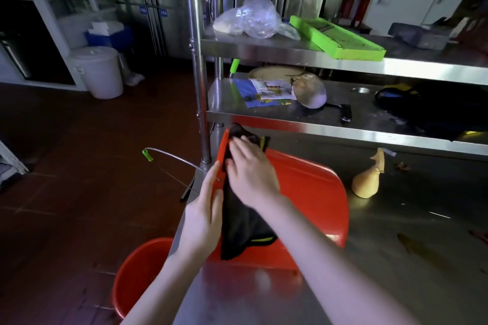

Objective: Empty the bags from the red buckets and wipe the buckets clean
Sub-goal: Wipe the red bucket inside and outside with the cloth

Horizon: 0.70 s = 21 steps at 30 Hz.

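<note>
Red bucket tipped on its side on the tabletop, centre of frame.
The left hand clasps its near rim; the right hand, fingers spread flat, presses a dark cloth against the inside. A second bucket stands lower left on the floor.

Both forearms are reaching up from the lower frame. The left hand is pinching the red bucket rim; the right hand is pressing flat, fingers spread.
</note>
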Tool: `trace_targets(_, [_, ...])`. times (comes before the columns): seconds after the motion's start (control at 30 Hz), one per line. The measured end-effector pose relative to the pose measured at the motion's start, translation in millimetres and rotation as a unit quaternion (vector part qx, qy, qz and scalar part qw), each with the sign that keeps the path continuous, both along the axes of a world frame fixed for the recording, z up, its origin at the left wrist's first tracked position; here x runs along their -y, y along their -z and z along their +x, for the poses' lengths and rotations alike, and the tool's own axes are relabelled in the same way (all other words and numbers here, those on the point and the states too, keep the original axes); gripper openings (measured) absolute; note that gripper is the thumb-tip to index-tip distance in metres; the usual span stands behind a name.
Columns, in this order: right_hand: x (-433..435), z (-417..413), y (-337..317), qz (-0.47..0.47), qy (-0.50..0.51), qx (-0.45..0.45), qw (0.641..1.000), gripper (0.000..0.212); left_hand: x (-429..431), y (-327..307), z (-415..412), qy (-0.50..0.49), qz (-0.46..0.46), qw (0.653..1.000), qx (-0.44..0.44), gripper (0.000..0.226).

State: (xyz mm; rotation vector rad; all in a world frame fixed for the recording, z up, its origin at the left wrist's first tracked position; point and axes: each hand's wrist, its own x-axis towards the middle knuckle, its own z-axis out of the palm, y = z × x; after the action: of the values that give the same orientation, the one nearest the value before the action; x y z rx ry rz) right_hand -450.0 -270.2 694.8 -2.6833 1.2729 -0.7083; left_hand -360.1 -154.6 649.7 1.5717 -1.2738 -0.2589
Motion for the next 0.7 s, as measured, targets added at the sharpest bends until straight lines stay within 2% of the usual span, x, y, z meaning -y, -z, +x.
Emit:
trace_targets(0.03, [-10.4,6.7,1.9,-0.017,-0.010,0.006,1.000,0.052,-1.4,-4.9,5.1,-0.016,0.020,0.999,0.027,0.051])
trace_targets(0.1, [-23.3,9.5,5.5,-0.034,-0.003,0.016,0.999,0.051,-6.2,-17.1,19.0,-0.120,0.054,0.979,0.154,0.049])
trace_targets(0.2, [-36.2,9.3,10.1,-0.048,0.018,0.016,0.999,0.050,-3.7,-43.3,41.9,-0.278,-0.010,0.920,0.275,0.048])
trace_targets(0.23, [-41.1,10.1,11.4,-0.049,0.022,0.011,0.999,0.050,2.4,-53.3,44.6,-0.290,-0.017,0.908,0.303,0.046])
trace_targets(0.27, [-46.2,9.8,12.9,-0.053,0.021,0.011,0.998,0.050,11.4,-62.6,44.5,-0.271,0.004,0.911,0.312,0.046])
trace_targets(0.3, [-51.5,8.3,14.4,-0.058,0.016,0.015,0.998,0.050,23.3,-70.1,40.8,-0.232,0.049,0.926,0.294,0.047])
trace_targets(0.33, [-56.5,5.9,16.1,-0.066,0.010,0.020,0.998,0.051,36.7,-75.4,34.5,-0.184,0.113,0.946,0.242,0.051])
trace_targets(0.37, [-60.7,2.8,18.2,-0.075,0.002,0.024,0.997,0.051,50.6,-77.6,28.1,-0.142,0.175,0.960,0.164,0.054])
trace_targets(0.43, [-64.6,-7.5,21.9,-0.078,-0.010,0.034,0.996,0.052,69.7,-76.6,15.7,-0.078,0.254,0.964,-0.010,0.053])
trace_targets(0.47, [-62.4,-16.5,23.9,-0.074,-0.007,0.042,0.996,0.052,74.1,-73.1,10.0,-0.066,0.246,0.966,-0.049,0.049])
trace_targets(0.57, [-41.2,-65.4,35.4,-0.067,0.041,0.051,0.996,0.051,67.0,-59.6,-3.5,-0.075,0.172,0.981,-0.052,0.038])
trace_targets(0.63, [-21.1,-109.6,43.7,-0.059,0.107,0.039,0.992,0.050,54.7,-47.8,-7.4,-0.057,0.125,0.989,-0.060,0.035])
trace_targets(0.7, [4.6,-146.3,48.8,-0.007,0.185,0.028,0.982,0.048,43.2,-38.3,-8.1,-0.034,0.088,0.991,-0.090,0.027])
